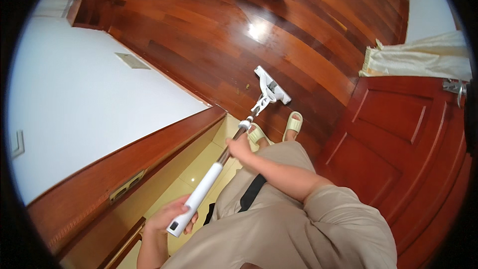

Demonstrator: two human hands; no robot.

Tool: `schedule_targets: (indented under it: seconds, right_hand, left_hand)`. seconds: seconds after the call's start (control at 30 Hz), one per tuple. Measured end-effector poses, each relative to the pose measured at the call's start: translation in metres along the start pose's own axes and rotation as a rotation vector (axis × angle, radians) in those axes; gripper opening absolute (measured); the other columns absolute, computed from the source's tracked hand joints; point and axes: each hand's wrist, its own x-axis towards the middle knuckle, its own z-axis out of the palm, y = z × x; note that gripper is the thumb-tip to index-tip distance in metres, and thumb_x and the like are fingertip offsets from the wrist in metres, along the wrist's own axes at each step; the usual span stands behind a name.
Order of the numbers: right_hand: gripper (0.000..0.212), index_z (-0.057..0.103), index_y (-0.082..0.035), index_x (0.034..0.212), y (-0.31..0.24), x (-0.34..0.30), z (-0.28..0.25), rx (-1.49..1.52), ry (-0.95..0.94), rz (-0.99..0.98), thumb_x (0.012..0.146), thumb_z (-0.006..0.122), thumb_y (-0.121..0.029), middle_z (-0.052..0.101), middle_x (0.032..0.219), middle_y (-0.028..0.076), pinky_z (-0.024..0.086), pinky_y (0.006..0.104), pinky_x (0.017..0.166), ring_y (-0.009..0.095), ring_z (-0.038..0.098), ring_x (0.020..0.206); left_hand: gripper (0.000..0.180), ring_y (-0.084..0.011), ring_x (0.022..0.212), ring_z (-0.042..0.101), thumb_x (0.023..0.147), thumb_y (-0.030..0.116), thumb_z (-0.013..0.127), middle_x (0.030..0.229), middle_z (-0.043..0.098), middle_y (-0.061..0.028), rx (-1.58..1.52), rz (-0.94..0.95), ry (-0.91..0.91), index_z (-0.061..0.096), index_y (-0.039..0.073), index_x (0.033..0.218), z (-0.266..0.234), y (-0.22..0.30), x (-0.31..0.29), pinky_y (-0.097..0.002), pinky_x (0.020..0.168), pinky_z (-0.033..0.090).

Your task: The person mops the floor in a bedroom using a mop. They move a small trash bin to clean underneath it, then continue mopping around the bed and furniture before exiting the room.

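A mop with a thick white handle (201, 192), a metal pole and a white head slants from my lower left toward the middle of the floor. My left hand (172, 215) wraps the end of the handle, thumb on top and fingertips showing past its far side. Farther down, my right hand (240, 148) is closed round the metal pole, just below a white collar (244, 125). The narrow mop head (273, 87) rests on the dark red wooden floor, just ahead of my feet. Its underside is hidden.
Small yellowish bits (247, 86) lie left of the mop head. My feet wear pale green slippers (294, 122) near the doorway. A red wooden door (388, 119) stands at right, below a cream curtain (416, 60). At left are a white wall (94, 94) and a wooden door frame (134, 157).
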Motion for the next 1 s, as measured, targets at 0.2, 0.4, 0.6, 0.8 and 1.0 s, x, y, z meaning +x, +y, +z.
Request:
schedule_targets:
  seconds: [0.2, 0.4, 0.6, 0.8, 1.0]
  right_hand:
    - [0.014, 0.045, -0.005, 0.079, -0.106, -0.021, 0.006, 0.272, -0.445, 0.078, 0.081, 0.052, -0.018, 0.048, 0.069, 0.006, 0.037, 0.0272, 0.042, 0.014, 0.046, 0.051]
    - [0.047, 0.057, -0.006, 0.096, -0.159, 0.008, -0.011, 0.064, -0.518, -0.139, 0.091, 0.042, -0.050, 0.060, 0.078, 0.010, 0.047, 0.0317, 0.047, 0.020, 0.057, 0.060]
    - [0.055, 0.048, -0.004, 0.123, -0.207, -0.060, -0.117, -0.039, -0.446, -0.047, 0.093, 0.038, -0.049, 0.061, 0.092, 0.013, 0.054, 0.0346, 0.063, 0.023, 0.062, 0.079]
    - [0.050, 0.037, 0.001, 0.128, -0.144, -0.057, -0.161, 0.077, -0.567, 0.227, 0.092, 0.043, -0.034, 0.061, 0.102, 0.019, 0.054, 0.0322, 0.058, 0.024, 0.064, 0.076]
    - [0.033, 0.042, -0.009, 0.122, -0.063, -0.063, -0.156, -0.286, -0.389, 0.336, 0.094, 0.040, -0.027, 0.058, 0.080, 0.006, 0.044, 0.0247, 0.045, 0.012, 0.052, 0.054]
  left_hand:
    - [0.053, -0.0251, 0.105, 0.054, 0.082, 0.032, 0.060, 0.120, 0.051, -0.0133, 0.688, 1.118, 0.510, 0.045, 0.001, 0.122, 0.021, 0.045, 0.053, -0.0358, 0.081, 0.049]
    - [0.034, -0.0288, 0.103, 0.052, 0.071, -0.004, 0.061, 0.108, 0.054, -0.0148, 0.900, 1.324, 0.016, 0.055, 0.003, 0.104, 0.038, 0.123, 0.119, -0.0369, 0.092, 0.041]
    - [0.030, -0.0381, 0.090, 0.054, 0.062, -0.007, 0.057, 0.088, 0.058, -0.0165, 1.483, 1.382, 0.160, 0.054, 0.003, 0.090, 0.001, 0.185, 0.215, -0.0413, 0.076, 0.044]
    - [0.028, -0.0317, 0.102, 0.052, 0.065, -0.002, 0.059, 0.098, 0.058, -0.0112, 1.639, 1.243, 0.156, 0.054, 0.007, 0.092, 0.012, 0.143, 0.318, -0.0394, 0.087, 0.042]
    - [0.051, -0.0282, 0.130, 0.032, 0.071, 0.008, 0.064, 0.126, 0.049, -0.0068, 1.786, 0.718, 0.245, 0.053, 0.014, 0.120, -0.049, 0.090, 0.393, -0.0474, 0.104, 0.029]
